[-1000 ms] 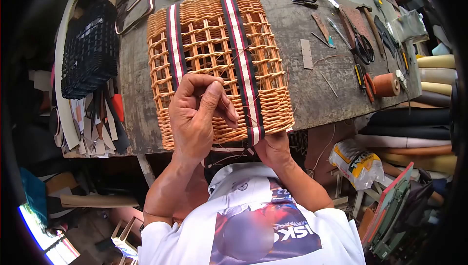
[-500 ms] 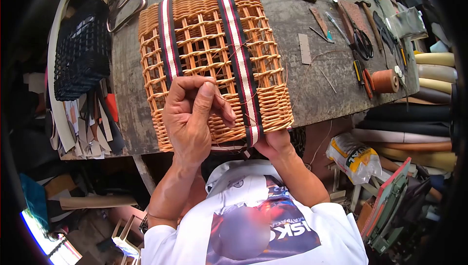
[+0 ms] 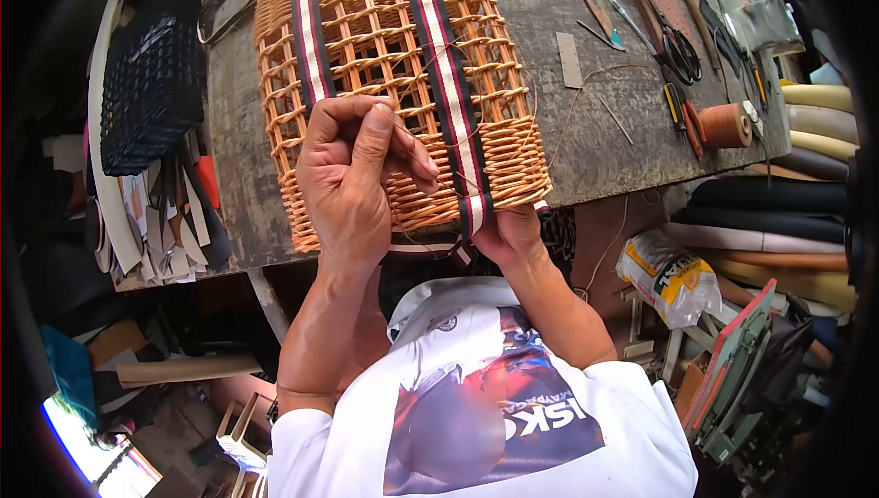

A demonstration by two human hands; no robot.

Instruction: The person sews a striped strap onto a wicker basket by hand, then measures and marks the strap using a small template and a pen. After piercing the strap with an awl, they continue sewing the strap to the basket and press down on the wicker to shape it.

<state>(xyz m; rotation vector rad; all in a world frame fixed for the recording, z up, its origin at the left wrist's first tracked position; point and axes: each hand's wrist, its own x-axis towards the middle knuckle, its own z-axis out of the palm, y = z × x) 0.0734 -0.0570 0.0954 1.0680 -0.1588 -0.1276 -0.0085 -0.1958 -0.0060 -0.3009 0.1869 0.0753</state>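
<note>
A woven wicker basket (image 3: 366, 74) rests on the workbench, its near side over the edge. Two black straps with white and dark red stripes run along it, a left strap (image 3: 309, 36) and a right strap (image 3: 446, 68). Above the basket, my left hand (image 3: 352, 173) is closed in a pinch on a thin brown thread (image 3: 423, 138), which runs toward the right strap. Whether a needle is there too, I cannot see. My right hand (image 3: 513, 237) is closed at the basket's near edge, against the right strap's folded end; its fingers are mostly hidden.
To the right on the workbench (image 3: 586, 164) lie scissors (image 3: 679, 57), a hammer (image 3: 698, 22), pliers (image 3: 693, 127) and a thread spool (image 3: 726, 125). A dark woven basket (image 3: 151, 91) stands at the left. Material rolls (image 3: 760, 223) are stacked at the right.
The whole view has shifted, so the bench and basket appear higher. My left hand has risen slightly over the basket, still pinched. My right hand stays by the strap's end.
</note>
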